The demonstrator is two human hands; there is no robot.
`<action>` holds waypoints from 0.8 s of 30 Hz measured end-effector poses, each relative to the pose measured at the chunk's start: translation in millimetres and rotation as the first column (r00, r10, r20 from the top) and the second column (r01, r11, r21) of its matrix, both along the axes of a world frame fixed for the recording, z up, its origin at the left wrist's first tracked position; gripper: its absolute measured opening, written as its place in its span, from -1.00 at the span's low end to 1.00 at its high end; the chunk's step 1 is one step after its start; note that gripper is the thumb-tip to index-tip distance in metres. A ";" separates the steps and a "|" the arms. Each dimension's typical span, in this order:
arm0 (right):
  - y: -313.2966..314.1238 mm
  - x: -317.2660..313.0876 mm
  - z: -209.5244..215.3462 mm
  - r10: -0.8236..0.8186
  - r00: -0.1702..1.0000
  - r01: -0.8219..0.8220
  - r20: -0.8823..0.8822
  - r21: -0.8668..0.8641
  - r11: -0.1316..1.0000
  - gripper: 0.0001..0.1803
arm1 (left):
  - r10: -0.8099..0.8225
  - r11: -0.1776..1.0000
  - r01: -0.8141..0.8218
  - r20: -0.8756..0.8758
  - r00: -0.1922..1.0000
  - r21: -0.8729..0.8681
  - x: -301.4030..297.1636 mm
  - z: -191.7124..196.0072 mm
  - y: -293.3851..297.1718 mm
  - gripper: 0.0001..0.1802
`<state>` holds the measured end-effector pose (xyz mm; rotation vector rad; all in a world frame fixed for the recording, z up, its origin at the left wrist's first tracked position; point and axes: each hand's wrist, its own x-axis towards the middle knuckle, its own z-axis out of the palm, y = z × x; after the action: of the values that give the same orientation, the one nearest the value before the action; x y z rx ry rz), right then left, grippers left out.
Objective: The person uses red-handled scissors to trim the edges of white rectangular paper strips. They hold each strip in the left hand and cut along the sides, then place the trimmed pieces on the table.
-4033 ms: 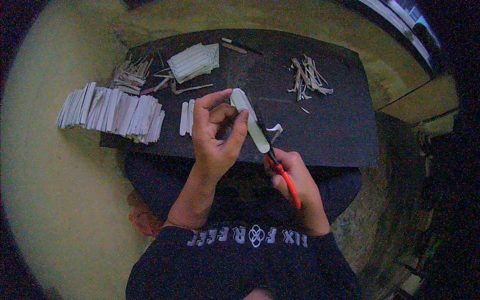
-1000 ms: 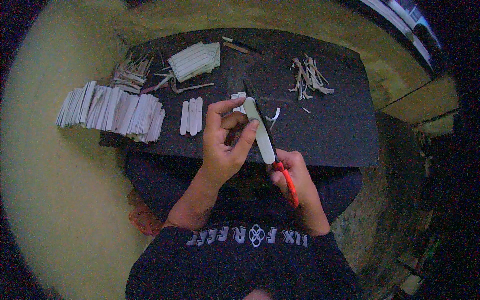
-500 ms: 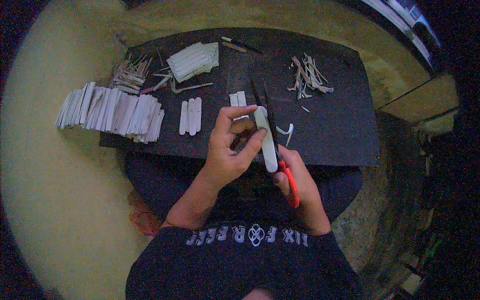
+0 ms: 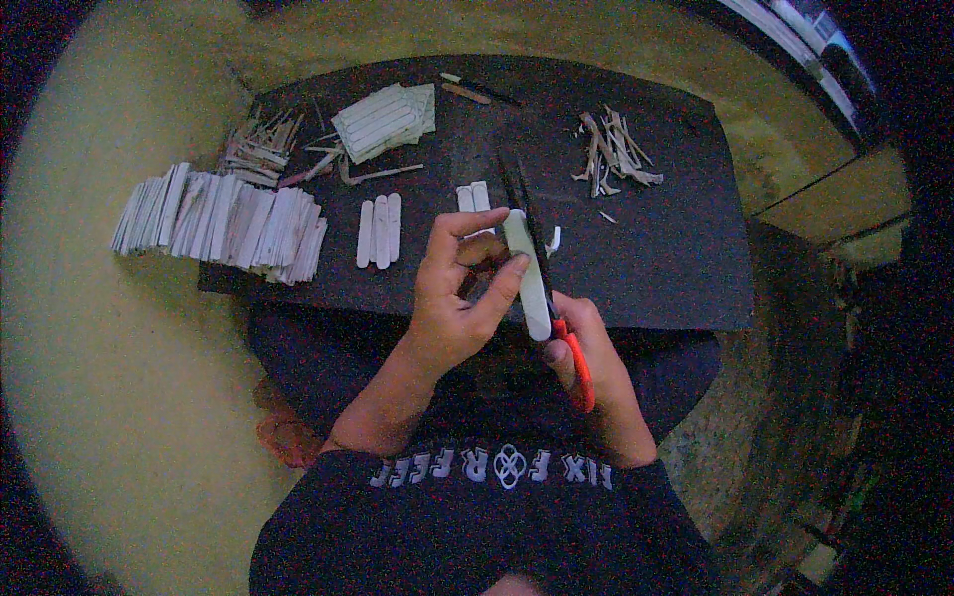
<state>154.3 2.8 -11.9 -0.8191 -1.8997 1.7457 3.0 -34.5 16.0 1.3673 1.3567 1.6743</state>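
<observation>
1. The rounded white strip (image 4: 528, 283) is held up over the near edge of the counter (image 4: 676, 268), slanting alongside the dark blades of the red-handled scissors (image 4: 562, 333).
2. Half a second ago the blades stood visibly apart; now they lie nearly together. That suggests a snip along the strip's right side is just finishing. The strip itself has hardly shifted in that time.
3. The pale curled trimming (image 4: 554, 241) right of the blades now sits closer to them. Whether it is still attached cannot be told.
4. The left hand (image 4: 449, 288) pinches the strip between thumb and fingertips, a narrow grip with the thumb on its face.
5. The right hand (image 4: 599, 343) is wrapped around the scissor handles; how its fingers sit in the loops is hidden.
6. Just beyond the left hand lie two short white pieces (image 4: 471, 199), partly covered, with three rounded strips (image 4: 381, 231) to their left.
7. Farther out are a long row of pale sticks (image 4: 219, 221), outlined sheets (image 4: 373, 124) and, at right, a heap of scraps (image 4: 614, 154).
</observation>
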 end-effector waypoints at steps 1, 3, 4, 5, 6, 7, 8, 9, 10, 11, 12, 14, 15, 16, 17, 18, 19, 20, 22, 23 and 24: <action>-0.8 -0.3 -0.9 -0.003 1.000 0.003 -0.008 0.001 1.000 -0.28 | 0.004 1.000 -0.004 -0.020 1.000 -0.002 -0.8 -0.6 -0.3 -0.59; -0.5 0.1 0.1 0.009 1.000 -0.009 0.003 0.001 1.000 -0.27 | -0.005 1.000 0.005 0.025 1.000 0.001 -1.1 -1.5 -1.1 -0.59; 1.0 1.1 2.2 0.026 0.999 -0.026 0.020 0.000 1.000 -0.26 | -0.009 1.000 0.009 0.046 0.999 0.002 -1.1 -1.9 -1.4 -0.59; 1.9 1.7 3.8 0.042 0.998 -0.042 0.038 -0.001 0.999 -0.24 | -0.003 1.000 0.003 0.047 0.999 0.007 -0.9 -1.9 -1.3 -0.59; 1.0 1.3 4.5 0.029 0.999 -0.029 0.016 -0.003 1.000 -0.24 | 0.002 1.000 -0.002 0.047 0.999 0.013 -0.6 -1.6 -1.1 -0.59; -0.6 0.6 5.5 0.013 1.000 -0.013 -0.005 -0.006 1.000 -0.23 | 0.005 1.000 -0.006 0.049 0.999 0.018 -0.3 -1.0 -0.6 -0.59; -1.6 0.1 6.1 -0.003 1.000 0.002 -0.026 -0.009 1.000 -0.22 | 0.000 1.000 0.000 0.042 0.999 0.011 -0.8 -0.5 -0.5 -0.60; -1.6 -0.2 6.2 -0.005 0.999 0.005 -0.032 -0.001 1.000 -0.22 | -0.005 1.000 0.005 0.036 0.999 0.004 -1.8 -0.1 -0.7 -0.60; -1.7 -0.4 6.1 -0.007 0.999 0.007 -0.040 0.007 1.000 -0.22 | -0.009 1.000 0.009 0.028 1.000 -0.004 -2.6 0.3 -1.1 -0.60; -1.6 -0.5 5.9 -0.008 0.999 0.009 -0.047 0.015 1.000 -0.22 | -0.005 1.000 0.005 0.014 1.000 -0.001 -3.0 0.2 -1.4 -0.60; -0.9 0.2 3.8 0.003 0.999 -0.002 -0.038 0.025 1.000 -0.23 | -0.001 1.000 0.001 0.001 1.000 0.001 -3.3 -0.2 -1.7 -0.60; 0.7 1.4 -1.2 0.023 1.000 -0.022 -0.018 0.045 0.999 -0.26 | 0.003 1.000 -0.003 -0.014 1.000 0.000 -4.2 0.5 -2.3 -0.60; 1.1 1.6 1.1 0.036 0.999 -0.036 -0.004 0.036 0.999 -0.27 | 0.004 1.000 -0.004 -0.016 1.000 -0.004 -4.4 2.0 -2.8 -0.60; 1.7 1.9 5.2 0.051 0.999 -0.051 0.008 0.027 0.998 -0.27 | 0.004 1.000 -0.004 -0.017 1.000 -0.007 -4.4 2.6 -2.9 -0.60; 2.2 2.1 7.4 0.065 0.998 -0.065 0.021 0.018 0.998 -0.28 | 0.003 1.000 -0.004 -0.017 1.000 -0.010 -4.6 3.3 -3.0 -0.60; 2.7 2.1 7.4 0.064 0.998 -0.064 0.018 0.032 0.997 -0.28 | 0.001 1.000 -0.002 -0.015 1.000 -0.014 -4.7 3.5 -3.0 -0.60; 3.2 2.3 7.1 0.064 0.998 -0.064 0.014 0.045 0.997 -0.29 | 0.001 1.000 -0.001 -0.013 1.000 -0.017 -4.4 3.6 -2.9 -0.60; 3.6 2.5 6.9 0.063 0.998 -0.064 0.011 0.059 0.996 -0.29 | 0.008 1.000 -0.008 -0.023 1.000 -0.012 -4.1 3.2 -2.7 -0.60; 2.8 2.3 5.8 0.060 0.998 -0.060 0.001 0.038 0.997 -0.28 | 0.011 1.000 -0.011 -0.030 0.999 -0.009 -3.8 2.6 -2.5 -0.60; 1.8 2.0 4.7 0.057 0.998 -0.057 -0.003 0.027 0.998 -0.27 | 0.007 1.000 -0.007 -0.028 1.000 -0.012 -3.6 2.7 -2.5 -0.60; 0.1 1.6 0.1 0.036 0.999 -0.036 -0.038 0.025 0.999 -0.26 | -0.005 1.000 0.005 -0.013 1.000 -0.023 -2.7 4.1 -3.4 -0.60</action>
<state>155.9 2.9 -11.8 -0.7416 -1.9184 1.7429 0.3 -37.9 20.2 1.3702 1.3748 1.6447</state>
